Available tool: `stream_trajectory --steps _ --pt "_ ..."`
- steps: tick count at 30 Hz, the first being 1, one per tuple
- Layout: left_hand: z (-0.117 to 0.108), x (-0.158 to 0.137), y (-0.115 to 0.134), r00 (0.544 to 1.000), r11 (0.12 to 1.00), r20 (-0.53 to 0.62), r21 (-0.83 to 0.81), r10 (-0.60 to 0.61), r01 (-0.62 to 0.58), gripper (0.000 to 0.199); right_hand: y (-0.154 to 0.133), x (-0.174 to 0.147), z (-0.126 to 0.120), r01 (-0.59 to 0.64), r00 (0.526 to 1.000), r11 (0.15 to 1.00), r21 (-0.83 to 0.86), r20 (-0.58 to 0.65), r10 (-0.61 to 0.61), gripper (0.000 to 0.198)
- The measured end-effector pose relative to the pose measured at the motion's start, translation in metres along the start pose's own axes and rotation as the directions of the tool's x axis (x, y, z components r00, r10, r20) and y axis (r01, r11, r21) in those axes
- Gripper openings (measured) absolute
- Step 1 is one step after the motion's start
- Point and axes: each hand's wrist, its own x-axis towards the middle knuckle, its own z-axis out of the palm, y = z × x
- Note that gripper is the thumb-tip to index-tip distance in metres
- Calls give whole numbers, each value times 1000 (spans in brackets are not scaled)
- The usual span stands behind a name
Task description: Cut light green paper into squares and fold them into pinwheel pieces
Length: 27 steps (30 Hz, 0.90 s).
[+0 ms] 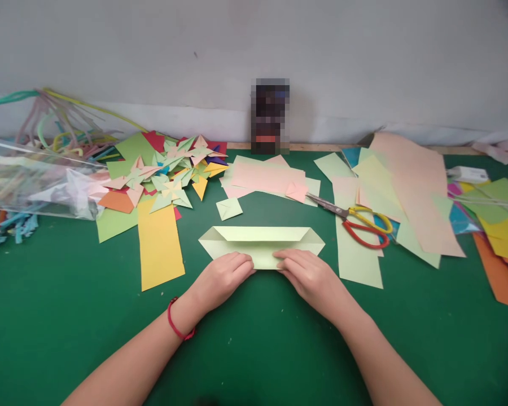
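Note:
A folded sheet of light green paper (260,233) lies on the green tabletop, its long flaps turned inward and both ends pointed. My left hand (226,276) grips the near edge of this paper left of its middle, fingers closed together. On the right of the middle, my right hand (307,274) holds the same edge in the same way. Both thumbs are mostly hidden by the fingers. Just beyond the paper sits a small folded green square (229,209). A red cord bracelet (175,321) circles my left wrist.
Scissors (342,214) with yellow and red handles rest on paper strips at right. Folded paper stars (173,192) pile up at left, near a yellow sheet (161,242) and a clear plastic bag (38,180). A blurred-out upright object (271,115) leans against the wall.

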Motion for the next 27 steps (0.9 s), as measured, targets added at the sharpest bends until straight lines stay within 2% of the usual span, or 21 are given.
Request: stream_trajectory --steps 9,19,27 --pt "-1 3 -2 998 999 56 -5 41 -41 12 1 -2 -1 -14 999 1000 -5 41 14 10" --pt "7 2 -1 986 981 90 -120 -140 150 23 -2 2 -3 -9 995 1000 -30 94 12 11" --pt "4 6 2 979 976 137 -139 -150 169 21 0 1 1 -4 995 999 -49 99 9 10"
